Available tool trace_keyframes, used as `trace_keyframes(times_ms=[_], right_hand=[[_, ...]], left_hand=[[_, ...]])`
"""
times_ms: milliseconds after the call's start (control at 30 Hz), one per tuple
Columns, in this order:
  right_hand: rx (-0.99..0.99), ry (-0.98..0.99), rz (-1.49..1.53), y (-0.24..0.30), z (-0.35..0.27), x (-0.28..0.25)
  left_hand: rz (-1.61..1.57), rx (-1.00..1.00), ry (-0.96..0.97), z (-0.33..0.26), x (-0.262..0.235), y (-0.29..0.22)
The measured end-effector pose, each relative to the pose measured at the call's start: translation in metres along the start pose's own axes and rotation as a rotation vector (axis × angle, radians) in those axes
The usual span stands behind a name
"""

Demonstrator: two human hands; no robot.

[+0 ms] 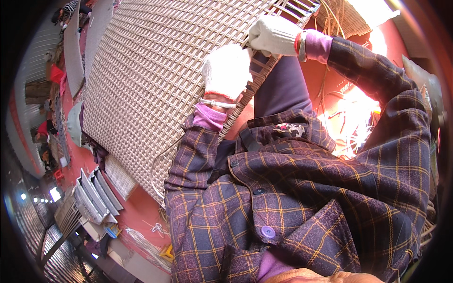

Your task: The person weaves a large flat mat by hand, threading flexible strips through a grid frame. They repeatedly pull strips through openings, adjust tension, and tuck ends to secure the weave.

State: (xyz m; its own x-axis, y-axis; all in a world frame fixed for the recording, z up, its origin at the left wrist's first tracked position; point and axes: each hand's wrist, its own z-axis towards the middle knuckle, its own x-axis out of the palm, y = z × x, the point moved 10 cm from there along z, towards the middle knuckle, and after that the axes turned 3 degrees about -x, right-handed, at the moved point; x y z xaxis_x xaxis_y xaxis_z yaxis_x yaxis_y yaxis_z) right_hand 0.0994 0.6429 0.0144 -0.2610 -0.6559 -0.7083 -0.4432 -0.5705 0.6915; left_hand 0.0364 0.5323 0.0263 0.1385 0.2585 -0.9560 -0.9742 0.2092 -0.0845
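A large beige-brown woven wicker panel (155, 61) lies tilted across my lap, its near edge bound with wrapped strand. My left hand (227, 70), in a white knit glove, rests on the weave beside that edge. Its fingers bend toward the edge, and glare hides what they hold. Just beyond it to the right, my right hand (274, 36), gloved likewise, is closed in a fist at the edge. Whatever lies inside the fist is hidden. Past the right hand, bare bars of the frame (297, 10) show at the panel's far corner.
Loose tan strands (334, 16) hang at the far right. Pale strands (351, 137) lie in bright sun on the red floor. Stacked grey angled pieces (96, 195) stand at the lower left, near a bundle of white strands (146, 245). More flat panels (75, 52) lean at the far left.
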Motion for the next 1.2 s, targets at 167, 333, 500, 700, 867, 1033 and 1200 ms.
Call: trace_keyframes(times_ms=[167,333,500,700,867,1033,1200], right_hand=[[0.038,-0.045,0.05,-0.024,0.009,0.005],[-0.379,-0.519,-0.624,-0.001,0.004,-0.062],[-0.386,-0.435,-0.222,-0.004,-0.014,-0.132],[-0.134,-0.438,0.037,-0.005,-0.029,-0.104],[0.038,-0.035,0.138,-0.039,-0.028,-0.031],[-0.139,-0.005,-0.185,-0.054,-0.006,-0.026],[-0.14,0.26,-0.319,-0.072,0.022,-0.003]], left_hand=[[-0.023,-0.011,-0.052,0.005,-0.009,-0.008],[-0.385,-0.314,-0.131,-0.001,-0.036,0.021],[-0.264,-0.061,-0.255,0.035,-0.065,0.008],[-0.831,-0.33,0.06,0.061,-0.007,0.027],[0.082,0.138,-0.041,0.042,-0.016,0.004],[0.099,0.244,-0.159,0.032,-0.018,-0.004],[0.121,0.219,0.042,0.053,0.013,0.001]])
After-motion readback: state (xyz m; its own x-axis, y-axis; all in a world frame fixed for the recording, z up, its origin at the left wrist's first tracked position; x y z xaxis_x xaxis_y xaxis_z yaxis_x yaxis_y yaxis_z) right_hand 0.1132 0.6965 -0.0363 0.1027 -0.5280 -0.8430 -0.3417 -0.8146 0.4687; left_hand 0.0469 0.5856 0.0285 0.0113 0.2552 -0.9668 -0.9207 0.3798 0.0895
